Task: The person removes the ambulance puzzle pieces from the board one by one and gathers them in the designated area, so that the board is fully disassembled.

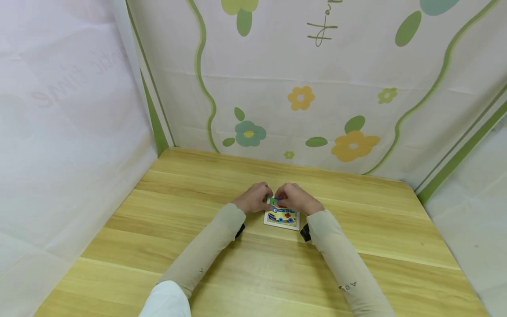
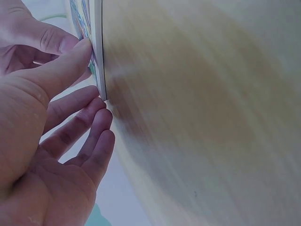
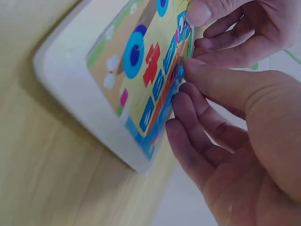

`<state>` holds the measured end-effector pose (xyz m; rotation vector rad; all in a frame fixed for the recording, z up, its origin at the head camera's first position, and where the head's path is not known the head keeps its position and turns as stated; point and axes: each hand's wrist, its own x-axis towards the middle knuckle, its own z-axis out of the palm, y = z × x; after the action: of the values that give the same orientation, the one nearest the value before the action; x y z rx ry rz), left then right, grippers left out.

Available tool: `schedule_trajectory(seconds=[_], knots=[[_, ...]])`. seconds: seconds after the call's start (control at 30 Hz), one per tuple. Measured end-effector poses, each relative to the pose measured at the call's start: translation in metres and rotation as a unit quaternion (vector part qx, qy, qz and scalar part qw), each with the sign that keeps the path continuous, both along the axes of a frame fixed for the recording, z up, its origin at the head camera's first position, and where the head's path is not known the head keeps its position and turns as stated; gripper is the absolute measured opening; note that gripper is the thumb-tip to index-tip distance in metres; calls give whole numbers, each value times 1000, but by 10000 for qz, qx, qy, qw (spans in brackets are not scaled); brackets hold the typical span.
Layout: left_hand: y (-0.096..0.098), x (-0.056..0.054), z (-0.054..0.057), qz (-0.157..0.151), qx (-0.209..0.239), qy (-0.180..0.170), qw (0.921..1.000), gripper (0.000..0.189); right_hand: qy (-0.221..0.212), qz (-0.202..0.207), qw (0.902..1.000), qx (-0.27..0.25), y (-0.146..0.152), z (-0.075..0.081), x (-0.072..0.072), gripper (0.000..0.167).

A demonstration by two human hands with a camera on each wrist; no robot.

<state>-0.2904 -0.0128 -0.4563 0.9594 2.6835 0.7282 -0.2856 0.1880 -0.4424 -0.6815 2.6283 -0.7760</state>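
Note:
A small jigsaw puzzle (image 1: pixel 283 217) with a white frame shows a yellow ambulance with a red cross and blue wheels. It lies flat on the wooden table between both hands. At its left edge is my left hand (image 1: pixel 255 199), its thumb (image 2: pixel 75 54) on the picture and its other fingers by the frame's edge (image 2: pixel 98 56). My right hand (image 1: pixel 298 199) is over the upper part and pinches a small puzzle piece (image 3: pixel 177 75), orange and blue, mostly hidden by the thumb and fingers. In the right wrist view the two thumbs come close together at the upper picture.
The wooden table (image 1: pixel 222 176) extends around the puzzle on all sides. A white cloth wall (image 1: pixel 269 79) with printed flowers rises behind its far edge, and another white cloth (image 1: pixel 71 132) stands along the left. Dark wrist devices (image 1: pixel 305 232) sit below the sleeves.

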Motion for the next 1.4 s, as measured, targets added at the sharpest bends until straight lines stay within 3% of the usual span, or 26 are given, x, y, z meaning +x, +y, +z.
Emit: schedule_trajectory(seconds=[0.3, 0.63, 0.83, 1.07, 1.4], knots=[[0, 0, 0, -34, 69, -31, 10000, 35, -96, -389, 9982, 456, -9, 1, -4, 12], [-1, 0, 1, -12, 10, -8, 10000, 38, 111, -526, 9984, -189, -1, -1, -8, 9], [1, -1, -1, 116, -67, -57, 9999, 42, 127, -762, 9951, -611, 27, 3, -12, 10], [1, 2, -1, 151, -70, -24, 9999, 44, 265, -1036, 9930, -510, 82, 12, -11, 12], [-1, 4, 1, 151, -12, -109, 9998, 43, 417, -1269, 9899, -479, 130, 2, -4, 13]])
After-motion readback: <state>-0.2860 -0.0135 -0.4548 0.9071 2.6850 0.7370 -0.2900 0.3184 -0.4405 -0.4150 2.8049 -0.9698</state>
